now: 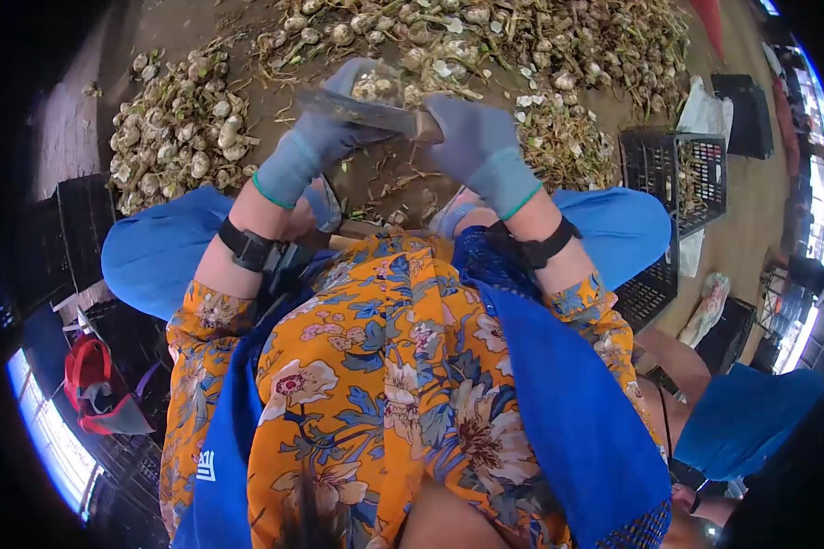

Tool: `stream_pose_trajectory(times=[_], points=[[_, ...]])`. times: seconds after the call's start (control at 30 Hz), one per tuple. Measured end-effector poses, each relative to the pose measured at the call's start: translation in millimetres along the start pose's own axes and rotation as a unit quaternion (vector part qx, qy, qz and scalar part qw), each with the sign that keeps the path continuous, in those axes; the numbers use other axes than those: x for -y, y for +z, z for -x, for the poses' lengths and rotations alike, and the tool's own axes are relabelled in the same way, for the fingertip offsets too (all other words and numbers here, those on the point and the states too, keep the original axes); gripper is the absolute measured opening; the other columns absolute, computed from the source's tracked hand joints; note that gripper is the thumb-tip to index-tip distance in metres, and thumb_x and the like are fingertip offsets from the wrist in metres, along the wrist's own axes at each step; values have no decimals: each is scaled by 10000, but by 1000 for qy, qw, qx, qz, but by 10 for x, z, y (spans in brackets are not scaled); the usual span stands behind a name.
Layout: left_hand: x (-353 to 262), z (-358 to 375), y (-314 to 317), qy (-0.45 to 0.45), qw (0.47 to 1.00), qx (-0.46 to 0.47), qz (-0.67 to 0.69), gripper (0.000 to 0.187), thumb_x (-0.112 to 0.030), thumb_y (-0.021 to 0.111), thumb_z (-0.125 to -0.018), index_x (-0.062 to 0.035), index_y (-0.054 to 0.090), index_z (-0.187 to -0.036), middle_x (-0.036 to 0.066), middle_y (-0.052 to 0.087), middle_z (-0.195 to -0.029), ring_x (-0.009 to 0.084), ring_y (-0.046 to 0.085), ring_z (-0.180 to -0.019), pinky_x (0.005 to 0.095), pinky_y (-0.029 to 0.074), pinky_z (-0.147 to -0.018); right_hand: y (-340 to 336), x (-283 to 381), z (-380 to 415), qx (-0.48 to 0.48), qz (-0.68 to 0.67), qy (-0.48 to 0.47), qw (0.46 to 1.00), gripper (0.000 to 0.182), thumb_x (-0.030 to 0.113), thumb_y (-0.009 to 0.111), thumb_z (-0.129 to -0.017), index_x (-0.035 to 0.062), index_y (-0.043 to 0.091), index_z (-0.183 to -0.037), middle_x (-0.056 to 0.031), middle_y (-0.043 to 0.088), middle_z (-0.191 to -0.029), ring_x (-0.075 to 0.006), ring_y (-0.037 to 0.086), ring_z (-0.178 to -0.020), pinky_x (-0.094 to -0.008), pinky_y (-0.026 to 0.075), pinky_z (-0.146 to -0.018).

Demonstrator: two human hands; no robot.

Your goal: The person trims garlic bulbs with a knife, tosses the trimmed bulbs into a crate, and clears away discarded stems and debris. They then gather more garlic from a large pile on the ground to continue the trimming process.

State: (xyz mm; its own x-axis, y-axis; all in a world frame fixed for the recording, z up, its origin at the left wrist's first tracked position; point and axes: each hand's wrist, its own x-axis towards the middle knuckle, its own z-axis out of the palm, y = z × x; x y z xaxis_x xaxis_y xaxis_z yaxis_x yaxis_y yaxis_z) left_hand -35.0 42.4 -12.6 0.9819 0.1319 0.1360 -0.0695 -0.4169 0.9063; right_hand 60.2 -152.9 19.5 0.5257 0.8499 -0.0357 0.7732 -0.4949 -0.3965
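In the head view my right hand (pixel 474 139), in a grey-blue glove, is closed around the wooden handle (pixel 426 127) of a broad-bladed knife. The dark blade (pixel 357 112) points left and crosses in front of my left hand (pixel 319 137). That hand, gloved as well, has its fingers curled around garlic bulbs (pixel 377 89) just beyond the blade. Part of the left palm is hidden behind the knife. Below both hands, stems and bits of skin litter the ground between my bent legs.
A heap of garlic (pixel 188 128) lies at the left, and a larger pile (pixel 558 41) spreads across the far side. Trimmings (pixel 558 142) lie to the right, near a black plastic crate (pixel 673 174). A red bag (pixel 92 380) is at the lower left. Another person's blue-clad leg (pixel 746 421) shows at lower right.
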Motion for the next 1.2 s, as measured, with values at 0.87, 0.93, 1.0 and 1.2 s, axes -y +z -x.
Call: stream_pose_trajectory(times=[0.87, 0.93, 1.0, 1.2], points=[[240, 106, 715, -192, 969, -66, 142, 561, -28, 778, -684, -17, 466, -1150, 62, 626, -1010, 121, 610, -893, 275, 515, -775, 961, -766, -63, -5, -57, 34, 998, 102, 188, 588, -775, 101, 567, -823, -126, 644, -822, -344, 627, -798, -429, 507, -673], [236, 132, 790, -186, 946, -127, 234, 560, -78, 795, -684, -14, 478, -1141, 78, 627, -1001, 141, 613, -884, 288, 510, -769, 1059, -898, -98, 22, -62, 42, 997, 124, 209, 569, -795, 95, 583, -840, -137, 652, -833, -351, 630, -816, -430, 513, -691], [-165, 73, 583, -104, 978, -144, 105, 540, -92, 779, -711, -10, 484, -1155, 87, 629, -1013, 144, 610, -879, 281, 505, -775, 1353, -1412, -123, 134, 37, 246, 959, 220, 261, 550, -815, 107, 616, -958, -157, 676, -929, -365, 649, -865, -446, 519, -756], [605, -359, -781, -212, 947, -235, -61, 332, -171, 763, -739, 36, 627, -959, 68, 689, -857, 126, 631, -713, 283, 521, -657, 399, -1221, -335, 35, 57, 238, 969, 272, 317, 507, -860, 96, 612, -979, -170, 674, -926, -369, 645, -876, -468, 511, -775]])
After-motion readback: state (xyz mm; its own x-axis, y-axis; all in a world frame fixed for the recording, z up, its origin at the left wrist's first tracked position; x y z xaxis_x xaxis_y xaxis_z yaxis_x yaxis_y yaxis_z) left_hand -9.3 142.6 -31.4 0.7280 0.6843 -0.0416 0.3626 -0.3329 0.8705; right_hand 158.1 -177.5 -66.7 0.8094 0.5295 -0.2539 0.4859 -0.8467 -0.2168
